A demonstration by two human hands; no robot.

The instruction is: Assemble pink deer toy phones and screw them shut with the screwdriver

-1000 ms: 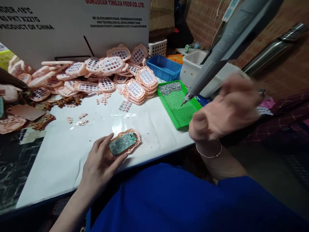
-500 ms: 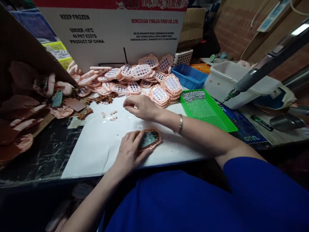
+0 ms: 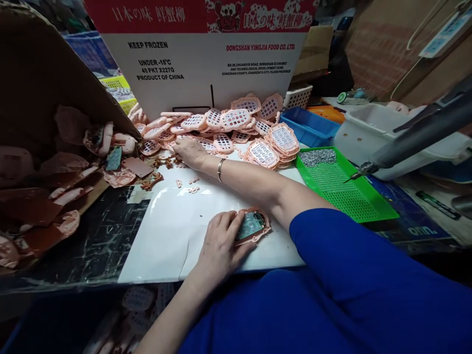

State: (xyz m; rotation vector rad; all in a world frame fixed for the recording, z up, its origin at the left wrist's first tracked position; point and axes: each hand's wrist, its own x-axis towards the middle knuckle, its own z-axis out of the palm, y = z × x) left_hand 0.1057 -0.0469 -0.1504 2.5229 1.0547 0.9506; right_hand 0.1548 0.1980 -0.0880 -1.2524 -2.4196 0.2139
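Note:
My left hand (image 3: 222, 239) lies over the left end of a pink plastic shell (image 3: 262, 230), its fingers and thumb gripping the edges. Inside the shell shows a blue-green rectangular panel (image 3: 250, 224) with dark circuitry beside it. My right hand (image 3: 190, 152) is stretched far forward, fingers curled down at the small brown parts (image 3: 162, 161) beside the pile. What its fingertips hold, if anything, is hidden. Just below that hand, small pink pieces (image 3: 193, 185) lie on the white work sheet (image 3: 162, 236).
Pink shells with hole grids (image 3: 236, 119) are heaped before a white carton (image 3: 206, 64). A green tray (image 3: 346, 196) holds small metal screws. Above it hangs a powered screwdriver (image 3: 405, 137). A blue bin (image 3: 309, 125) and white tub (image 3: 368, 128) stand behind; more shells fill a carton at left.
My right hand has moved forward and left from above the sheet to the brown parts. My left hand keeps its grip on the shell. The camera view has shifted.

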